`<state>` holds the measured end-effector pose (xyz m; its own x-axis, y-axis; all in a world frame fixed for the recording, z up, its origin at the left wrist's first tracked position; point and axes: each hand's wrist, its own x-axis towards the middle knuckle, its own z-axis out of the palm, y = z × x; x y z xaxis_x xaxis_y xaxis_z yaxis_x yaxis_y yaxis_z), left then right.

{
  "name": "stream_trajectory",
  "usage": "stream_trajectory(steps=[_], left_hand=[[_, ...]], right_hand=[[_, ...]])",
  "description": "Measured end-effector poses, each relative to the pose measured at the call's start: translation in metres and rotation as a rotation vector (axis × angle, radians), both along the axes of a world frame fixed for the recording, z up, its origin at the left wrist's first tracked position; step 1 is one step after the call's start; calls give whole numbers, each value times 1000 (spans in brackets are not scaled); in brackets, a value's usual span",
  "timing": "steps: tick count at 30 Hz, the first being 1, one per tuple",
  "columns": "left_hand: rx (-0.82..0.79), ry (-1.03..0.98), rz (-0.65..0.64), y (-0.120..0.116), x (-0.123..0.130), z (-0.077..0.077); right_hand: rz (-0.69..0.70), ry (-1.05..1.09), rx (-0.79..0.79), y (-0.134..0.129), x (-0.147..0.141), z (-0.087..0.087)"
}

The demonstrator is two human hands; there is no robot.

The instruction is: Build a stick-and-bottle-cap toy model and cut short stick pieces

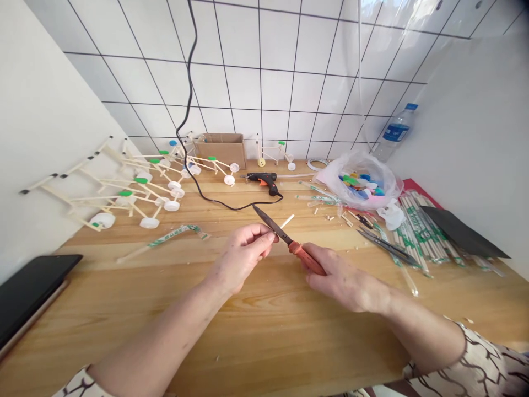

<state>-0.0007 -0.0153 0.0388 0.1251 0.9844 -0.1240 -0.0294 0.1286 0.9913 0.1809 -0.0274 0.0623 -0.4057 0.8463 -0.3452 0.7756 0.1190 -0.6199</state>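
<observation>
1. Hands: the left hand [242, 256] was closed in a pinch, with thumb and fingers gripping a short pale wooden stick [288, 221]. The right hand [345, 275] was wrapped round the grip of a red-handled cutter [305, 255], with its narrow dark blade aimed toward eleven o'clock. Whether the cutter was scissors or a knife could not be told.

2. Risk: the blade passed just beside the left fingertips [270, 236]. A slip of the right hand, or a sudden release of force, could nick them. The stick stood only a little way out of the pinch, so a short grip could let it twist or spring loose. A black power cord [231, 203] lay just beyond the blade tip and could be caught if the cutter swung forward.

3. Location: the stick lay between the hands, at about one o'clock from the left hand and eleven o'clock from the right. Its contact with the blade could not be confirmed.

4. Surroundings on the wooden tabletop [264, 336]: a hot glue gun [262, 182] lay at twelve o'clock. Stick frames with bottle-cap wheels [124, 193] stood at ten o'clock, a plastic bag of bottle caps [357, 182] at one o'clock, and bundled sticks in paper sleeves [417, 234] at two o'clock.
</observation>
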Motion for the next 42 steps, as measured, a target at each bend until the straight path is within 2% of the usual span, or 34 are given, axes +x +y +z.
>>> stream_trajectory(steps=[9, 16, 24, 31, 34, 38, 42], left_hand=[[-47, 32, 6, -1, 2, 0], [-81, 47, 38, 3, 4, -2], [-125, 133, 7, 4, 11, -11], [-140, 254, -50, 3, 16, -20], [-148, 261, -70, 1, 15, -19], [-111, 292, -99, 0, 10, -18], [-36, 295, -107, 0, 6, -18]], right_hand=[[-28, 19, -59, 1, -1, 1], [-62, 101, -84, 8, -1, -6], [-202, 123, -394, 5, 0, -1], [-221, 102, -518, 9, 0, -11], [-205, 116, -541, 10, 0, -8], [-191, 84, -441, 6, 1, 3], [-121, -112, -82, 6, 13, 6]])
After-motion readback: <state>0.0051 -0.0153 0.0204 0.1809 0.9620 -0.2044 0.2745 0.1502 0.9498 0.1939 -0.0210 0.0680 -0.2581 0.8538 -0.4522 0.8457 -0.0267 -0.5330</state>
